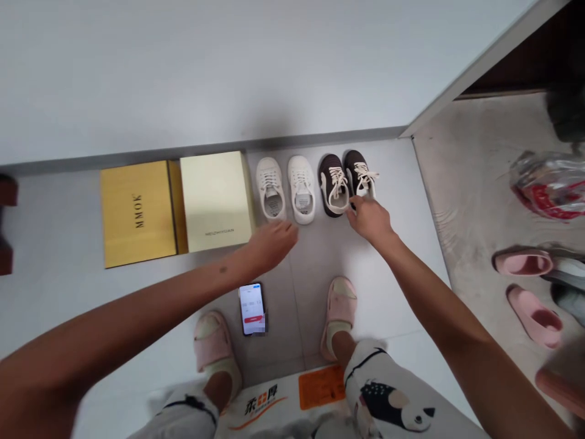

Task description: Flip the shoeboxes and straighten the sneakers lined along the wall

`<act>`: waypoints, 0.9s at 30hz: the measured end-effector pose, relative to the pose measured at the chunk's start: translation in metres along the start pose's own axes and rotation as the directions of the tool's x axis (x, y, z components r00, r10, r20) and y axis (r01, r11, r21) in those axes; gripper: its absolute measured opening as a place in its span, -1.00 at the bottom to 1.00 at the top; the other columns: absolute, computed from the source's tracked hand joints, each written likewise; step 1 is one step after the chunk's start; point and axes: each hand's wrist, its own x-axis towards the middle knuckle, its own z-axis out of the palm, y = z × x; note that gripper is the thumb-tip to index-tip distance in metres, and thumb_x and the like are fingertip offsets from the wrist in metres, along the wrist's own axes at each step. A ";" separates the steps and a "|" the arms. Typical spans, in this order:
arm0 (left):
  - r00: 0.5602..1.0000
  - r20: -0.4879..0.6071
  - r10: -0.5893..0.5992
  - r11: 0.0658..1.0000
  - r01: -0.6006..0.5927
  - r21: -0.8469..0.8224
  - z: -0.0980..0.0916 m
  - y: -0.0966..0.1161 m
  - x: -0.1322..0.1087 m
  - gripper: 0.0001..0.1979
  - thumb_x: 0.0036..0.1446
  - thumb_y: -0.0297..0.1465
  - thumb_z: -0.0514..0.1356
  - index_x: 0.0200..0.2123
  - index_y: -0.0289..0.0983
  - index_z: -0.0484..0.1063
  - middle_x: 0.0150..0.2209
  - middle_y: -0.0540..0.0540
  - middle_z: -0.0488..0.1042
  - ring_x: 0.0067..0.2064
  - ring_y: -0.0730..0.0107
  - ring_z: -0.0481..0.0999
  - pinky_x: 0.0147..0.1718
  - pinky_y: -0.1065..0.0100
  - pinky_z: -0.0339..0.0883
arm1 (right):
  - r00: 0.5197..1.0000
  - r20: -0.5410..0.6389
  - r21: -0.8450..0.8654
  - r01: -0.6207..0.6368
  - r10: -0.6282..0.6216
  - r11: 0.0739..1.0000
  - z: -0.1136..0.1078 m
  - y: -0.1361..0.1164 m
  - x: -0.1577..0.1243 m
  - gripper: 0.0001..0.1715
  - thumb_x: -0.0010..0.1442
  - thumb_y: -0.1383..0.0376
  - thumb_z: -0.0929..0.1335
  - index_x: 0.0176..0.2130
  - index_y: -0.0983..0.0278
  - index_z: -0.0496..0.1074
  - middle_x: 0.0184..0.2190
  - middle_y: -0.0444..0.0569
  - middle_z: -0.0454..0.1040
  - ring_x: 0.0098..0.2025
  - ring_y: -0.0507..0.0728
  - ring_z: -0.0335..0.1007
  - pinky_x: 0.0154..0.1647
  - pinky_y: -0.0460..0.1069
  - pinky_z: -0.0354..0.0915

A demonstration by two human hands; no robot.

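Left hand (272,244) open, fingers spread, empty, just short of the white sneakers (286,189), which sit at its 12 o'clock. Right hand (371,221) has fingers loosely together at the dark sneakers (347,183), also at 12 o'clock; can't tell if it's pinching. Both pairs sit toes to the wall (183,73), seemingly lined up for a tidy row, with the cream box (214,201) and yellow box (137,213) at 9 o'clock. Phone (252,308) lies on the floor (59,292) at 6 o'clock.
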 end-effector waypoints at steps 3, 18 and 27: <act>0.989 0.086 -0.122 0.986 0.131 -0.104 0.003 -0.026 -0.094 -0.71 0.44 -0.24 0.08 -0.29 -0.23 0.48 -0.32 -0.13 0.54 -0.22 0.21 0.57 -0.25 0.29 0.34 | 0.994 0.075 0.018 0.077 -0.078 0.997 0.003 -0.022 -0.028 -0.54 0.42 0.22 0.30 0.23 0.30 0.42 0.13 0.22 0.55 0.11 0.33 0.50 0.00 0.09 0.39; -0.014 0.263 -0.965 -0.259 0.242 -0.935 0.145 -0.176 -0.321 -0.73 0.19 -0.12 0.21 -0.28 -0.22 0.47 -0.24 -0.11 0.55 -0.13 0.24 0.58 -0.02 0.22 0.48 | 0.624 0.367 0.511 0.485 -0.690 0.710 0.040 -0.245 -0.133 -0.47 0.33 0.25 0.35 0.23 0.34 0.46 0.15 0.27 0.56 0.19 0.32 0.50 0.25 0.18 0.36; 0.102 0.304 -0.947 -0.314 -0.100 -0.944 0.157 -0.286 -0.257 -0.39 0.21 0.09 0.23 0.18 -0.13 0.43 0.34 -0.26 0.38 0.42 0.03 0.31 0.38 -0.01 0.17 | 0.952 0.274 0.844 -0.169 -0.139 0.508 0.123 -0.469 -0.061 -0.17 0.37 0.19 0.33 0.42 0.60 0.09 0.39 0.50 0.24 0.46 0.35 0.21 0.46 0.14 0.15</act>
